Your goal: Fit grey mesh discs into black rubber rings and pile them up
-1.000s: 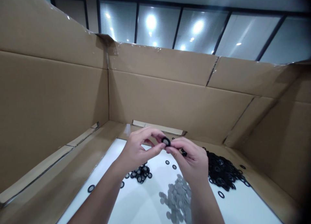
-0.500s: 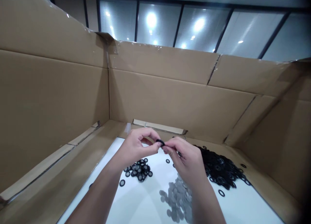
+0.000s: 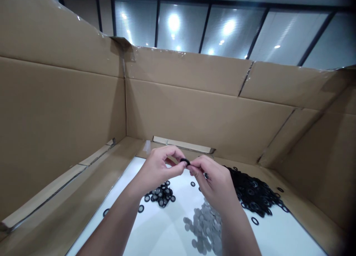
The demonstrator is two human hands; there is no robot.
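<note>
jointly pinched ring (image 3: 185, 160), left hand (image 3: 163, 166), right hand (image 3: 213, 179)

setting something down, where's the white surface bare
White surface is bare between the left forearm and grey discs, nearer than the grey-centred rings; and right of the right forearm, nearer than the loose ring. Crowded: those discs and rings, the black ring heap.
</note>
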